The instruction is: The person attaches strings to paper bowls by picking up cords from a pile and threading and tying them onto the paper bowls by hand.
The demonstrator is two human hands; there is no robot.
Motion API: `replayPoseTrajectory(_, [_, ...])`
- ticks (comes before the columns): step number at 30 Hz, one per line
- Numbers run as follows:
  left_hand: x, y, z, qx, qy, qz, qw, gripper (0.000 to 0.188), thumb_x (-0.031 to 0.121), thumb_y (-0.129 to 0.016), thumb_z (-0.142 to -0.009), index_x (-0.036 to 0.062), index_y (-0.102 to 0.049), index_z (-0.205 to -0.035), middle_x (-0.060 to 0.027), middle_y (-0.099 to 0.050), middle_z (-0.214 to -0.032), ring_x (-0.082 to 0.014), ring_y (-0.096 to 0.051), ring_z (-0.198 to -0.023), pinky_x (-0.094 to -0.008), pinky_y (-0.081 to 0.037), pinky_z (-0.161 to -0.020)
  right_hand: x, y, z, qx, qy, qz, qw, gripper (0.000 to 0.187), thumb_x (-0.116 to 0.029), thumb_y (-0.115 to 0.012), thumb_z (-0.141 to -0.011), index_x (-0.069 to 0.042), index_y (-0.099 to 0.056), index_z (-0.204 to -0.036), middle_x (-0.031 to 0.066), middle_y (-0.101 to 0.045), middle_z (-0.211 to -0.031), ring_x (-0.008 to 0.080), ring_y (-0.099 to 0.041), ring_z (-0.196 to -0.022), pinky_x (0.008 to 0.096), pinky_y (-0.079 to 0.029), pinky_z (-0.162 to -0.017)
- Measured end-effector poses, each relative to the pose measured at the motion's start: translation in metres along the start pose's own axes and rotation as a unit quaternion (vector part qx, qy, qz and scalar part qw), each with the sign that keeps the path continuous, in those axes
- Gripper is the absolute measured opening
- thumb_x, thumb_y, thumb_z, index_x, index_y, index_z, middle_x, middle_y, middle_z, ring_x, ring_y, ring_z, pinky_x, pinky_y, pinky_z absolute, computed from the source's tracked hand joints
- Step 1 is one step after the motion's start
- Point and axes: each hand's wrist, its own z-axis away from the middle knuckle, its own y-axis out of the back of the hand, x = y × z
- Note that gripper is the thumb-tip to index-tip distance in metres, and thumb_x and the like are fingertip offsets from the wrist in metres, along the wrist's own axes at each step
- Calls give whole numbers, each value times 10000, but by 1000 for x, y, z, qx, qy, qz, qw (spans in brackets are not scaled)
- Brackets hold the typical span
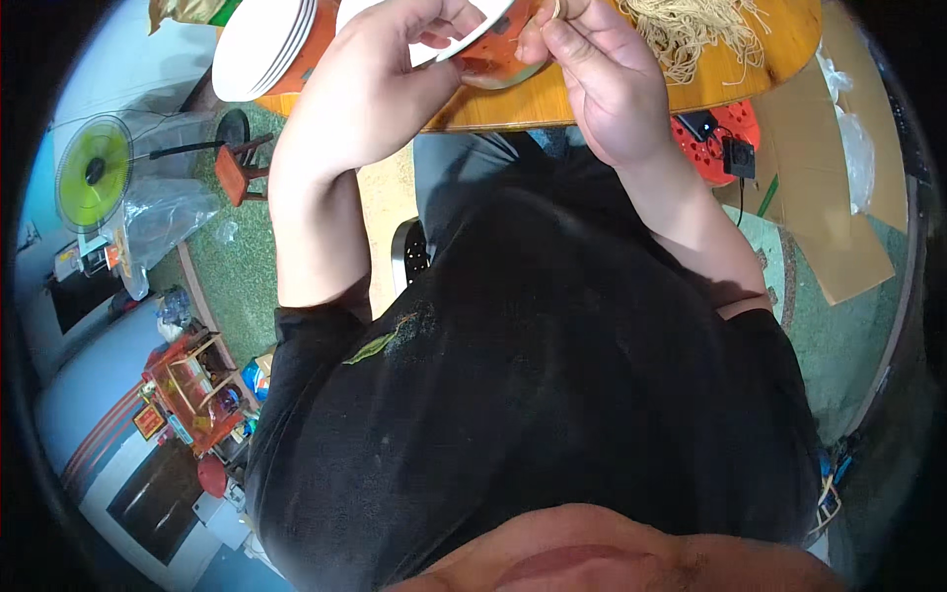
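Note:
At the table's near edge, my left hand point(400, 84) curls around a white plate-like piece point(475, 37), its thumb by the rim. My right hand point(607, 84) is closed in a pinch beside it. A thin pale strand point(557, 9) shows at its fingertips, partly cut off by the upper edge of the picture. Between my hands lies an orange-red surface point(505, 44) with a clear curved edge; what it is I cannot tell. Right of my right hand is a loose heap of beige string-like strands point(695, 37). A stack of white plates point(261, 47) leans left of my left hand.
The wooden table point(789, 44) has a rounded edge. At the left stand a green-bladed fan point(94, 173) and a small red-brown chair point(234, 173). On the right are a red stool point(735, 163) with black devices on it and cardboard sheets point(838, 237).

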Motion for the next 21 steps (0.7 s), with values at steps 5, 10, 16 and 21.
replayPoseTrajectory(5, [-14,-3,-3,0,32,-30,999,234,-120,-625,-739,2,-601,-937,-44,-609,-878,-126,-565,-868,-293,-493,-777,-8,-4,2,20,-54,-18,998,150,-154,-492,-1097,-49,-579,-1036,19,-612,-934,99,-569,-861,246,-463,-846])
replayPoseTrajectory(10, [-2,-26,-11,54,66,9,996,232,34,-817,-786,18,-591,-831,-14,-565,-711,-90,-495,-632,-269,-432,-550,-6,-3,-1,44,-48,-87,994,157,-154,-493,-1098,-51,-586,-1025,15,-600,-924,101,-561,-844,241,-459,-827])
replayPoseTrajectory(16, [-21,-43,-14,150,-46,-143,977,341,136,-877,-780,22,-561,-724,-93,-555,-642,-195,-558,-568,-328,-449,-536,-7,-7,-3,51,-30,-146,988,159,-149,-498,-1093,-53,-583,-998,18,-581,-903,116,-548,-843,250,-455,-819])
replayPoseTrajectory(21, [-20,-42,-14,148,-82,-129,977,290,119,-837,-795,15,-571,-742,-135,-589,-663,-258,-600,-581,-349,-472,-546,-6,-6,-1,69,-62,-196,976,143,-134,-504,-1084,-53,-589,-1004,18,-576,-898,116,-536,-843,246,-428,-820])
